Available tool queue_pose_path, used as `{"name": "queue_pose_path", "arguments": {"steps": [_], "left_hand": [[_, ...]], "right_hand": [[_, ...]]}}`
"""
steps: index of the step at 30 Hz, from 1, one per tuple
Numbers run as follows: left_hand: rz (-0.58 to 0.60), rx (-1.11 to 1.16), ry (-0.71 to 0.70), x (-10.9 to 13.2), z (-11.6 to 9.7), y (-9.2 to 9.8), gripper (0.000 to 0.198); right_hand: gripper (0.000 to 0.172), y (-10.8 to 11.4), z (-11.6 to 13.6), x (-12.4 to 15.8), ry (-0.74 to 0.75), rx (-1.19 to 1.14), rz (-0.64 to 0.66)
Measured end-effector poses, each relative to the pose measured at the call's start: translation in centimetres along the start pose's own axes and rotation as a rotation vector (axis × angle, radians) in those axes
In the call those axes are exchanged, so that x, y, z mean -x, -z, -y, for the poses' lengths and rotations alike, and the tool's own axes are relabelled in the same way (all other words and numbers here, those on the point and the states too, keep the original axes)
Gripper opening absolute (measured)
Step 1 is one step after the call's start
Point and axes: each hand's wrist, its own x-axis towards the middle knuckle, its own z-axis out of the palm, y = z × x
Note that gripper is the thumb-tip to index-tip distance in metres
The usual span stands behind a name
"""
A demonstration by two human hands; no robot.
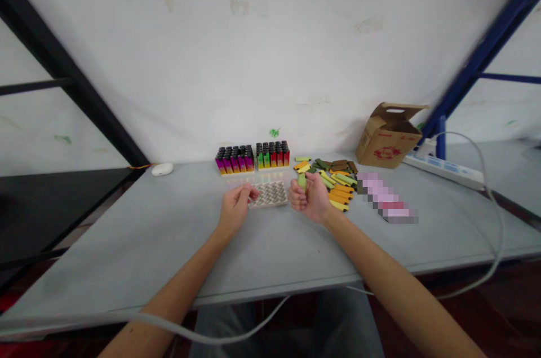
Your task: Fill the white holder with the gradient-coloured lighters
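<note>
My right hand [311,200] is closed around a light green lighter [301,180], held upright just past the right end of a white tray with a grid of slots [270,194]. My left hand [235,206] pinches the tray's left edge, its thumb and fingers pressed together there. No lighters show in the tray's visible slots. Beyond my right hand lies a pile of loose lighters [340,194] in yellow, orange, green and brown. Behind the tray stand a block of purple and orange lighters [235,160] and a block of green and red ones [273,155], all upright.
An open cardboard box [386,141] stands at the back right beside a white power strip [446,171]. A blurred-out pink item [386,197] lies right of the pile. A small white case [162,169] sits at the back left. White cables cross the table's front edge and right side.
</note>
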Motion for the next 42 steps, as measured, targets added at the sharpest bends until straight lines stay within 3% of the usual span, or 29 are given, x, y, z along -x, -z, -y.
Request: {"name": "queue_pose_path", "arguments": {"steps": [7,20,26,35,42], "left_hand": [[0.000,-0.001,0.007,0.1,-0.4,0.0,0.042],[0.008,0.001,-0.014,0.2,-0.4,0.0,0.043],[0.017,0.006,-0.012,0.3,-0.5,-0.1,0.042],[0.034,0.019,-0.025,0.3,-0.4,-0.1,0.042],[0.039,0.027,-0.022,0.4,-0.5,-0.2,0.041]], "right_hand": [[0.034,-0.3,-0.2,-0.2,-0.005,-0.018,-0.024],[0.036,-0.4,-0.2,-0.1,-0.016,-0.061,-0.011],[0.043,-0.4,0.2,0.6,0.051,-0.123,0.061],[0.051,-0.3,0.2,1.1,-0.054,-0.083,0.269],[0.050,-0.2,0.1,1.0,-0.072,-0.009,0.273]]}}
